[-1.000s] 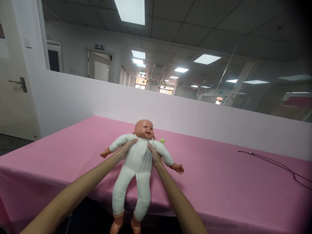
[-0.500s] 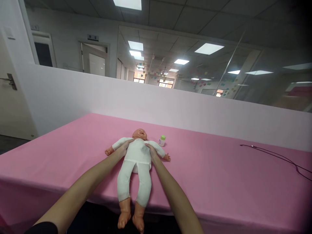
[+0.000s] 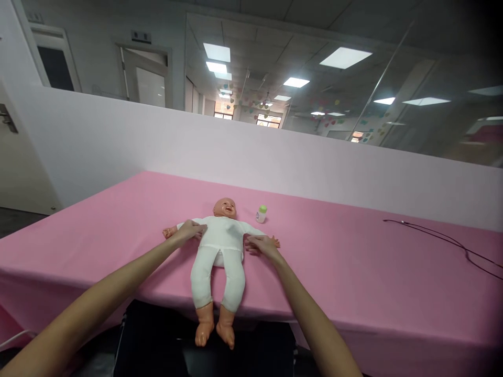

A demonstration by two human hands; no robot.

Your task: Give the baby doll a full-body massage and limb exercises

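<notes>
A baby doll (image 3: 225, 234) in white clothes lies on its back on the pink-covered table, arms spread, its bare feet hanging past the front edge. My left hand (image 3: 192, 229) is over the doll's sleeve on the left, fingertips near the side of its chest, fingers loosely stretched. To the right of the doll's body, my right hand (image 3: 262, 244) is beside the other sleeve, its fingers apart and slightly bent with nothing held. A small bottle (image 3: 261, 214) with a green cap stands upright beyond that sleeve, near the doll's head.
The pink tablecloth (image 3: 338, 262) covers the table and drapes over its front edge. A thin black cable (image 3: 432, 234) lies at the right. Behind the table runs a low white wall (image 3: 251, 162) with glass above it. A door (image 3: 19, 157) is at the far left.
Both hands have moved off the doll's chest, outward to its arms, and the fingers have loosened. The doll's arms look spread a little wider. The camera has tilted slightly downward.
</notes>
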